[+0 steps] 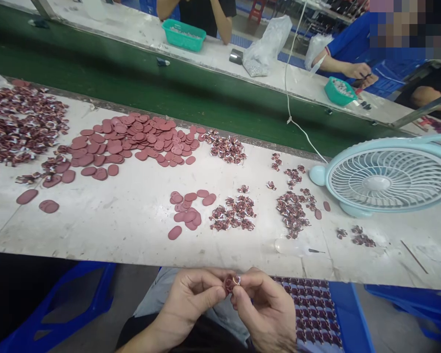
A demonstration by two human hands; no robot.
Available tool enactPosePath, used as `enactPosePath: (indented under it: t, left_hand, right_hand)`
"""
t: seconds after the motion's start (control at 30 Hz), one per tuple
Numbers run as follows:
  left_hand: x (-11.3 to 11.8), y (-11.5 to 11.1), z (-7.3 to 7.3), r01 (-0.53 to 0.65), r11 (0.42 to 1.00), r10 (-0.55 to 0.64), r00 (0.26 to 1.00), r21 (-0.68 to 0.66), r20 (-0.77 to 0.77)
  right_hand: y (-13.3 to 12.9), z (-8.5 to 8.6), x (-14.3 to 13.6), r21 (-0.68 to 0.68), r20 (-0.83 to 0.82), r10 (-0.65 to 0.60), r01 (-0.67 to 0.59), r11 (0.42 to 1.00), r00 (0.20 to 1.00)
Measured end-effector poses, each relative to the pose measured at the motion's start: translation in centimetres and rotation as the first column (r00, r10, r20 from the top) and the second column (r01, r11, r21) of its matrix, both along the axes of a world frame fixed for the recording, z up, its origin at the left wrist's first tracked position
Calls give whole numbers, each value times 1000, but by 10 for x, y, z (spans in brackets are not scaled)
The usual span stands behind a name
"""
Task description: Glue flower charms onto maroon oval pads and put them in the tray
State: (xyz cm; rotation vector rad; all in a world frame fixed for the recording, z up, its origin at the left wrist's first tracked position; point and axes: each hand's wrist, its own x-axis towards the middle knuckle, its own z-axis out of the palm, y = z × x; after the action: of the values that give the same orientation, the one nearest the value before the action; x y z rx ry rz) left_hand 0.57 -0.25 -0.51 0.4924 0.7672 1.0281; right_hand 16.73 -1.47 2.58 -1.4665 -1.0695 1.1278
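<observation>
My left hand (193, 299) pinches a small dark red piece (228, 284) between thumb and fingertips, in front of the table's near edge. Touching it from the other side, my right hand (262, 306) grips the same piece, where a whitish and orange bit shows. Fingertips cover part of it. On the table beyond my hands lie flat reddish ovals (189, 215) beside a cluster of small dark red figures (235, 213). Another cluster of figures (292, 213) is further right, near a clear bottle with a dark thin tip (292, 246).
A light blue fan (377, 184) lies at the right of the white table (132, 215). Large piles of ovals (132, 137) and figures (18, 122) are at left. A blue tray (353, 318) with rows of pieces is beside my right hand. People work across the green belt (132, 93).
</observation>
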Motion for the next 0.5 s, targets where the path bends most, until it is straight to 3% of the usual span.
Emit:
enactPosePath:
  t: [0.2, 0.37, 0.5]
  left_hand:
    - [4, 1, 0, -13, 1000, 13, 1000, -6, -2]
    - [4, 0, 3, -28, 999, 28, 999, 17, -24]
    - [-11, 2, 8, 25, 997, -9, 981, 79, -194]
  right_hand:
    - [-4, -20, 13, 114, 17, 91, -92, 989, 996]
    - [-2, -15, 7, 62, -96, 81, -75, 995, 992]
    - [-7, -3, 7, -61, -244, -98, 86, 994, 965]
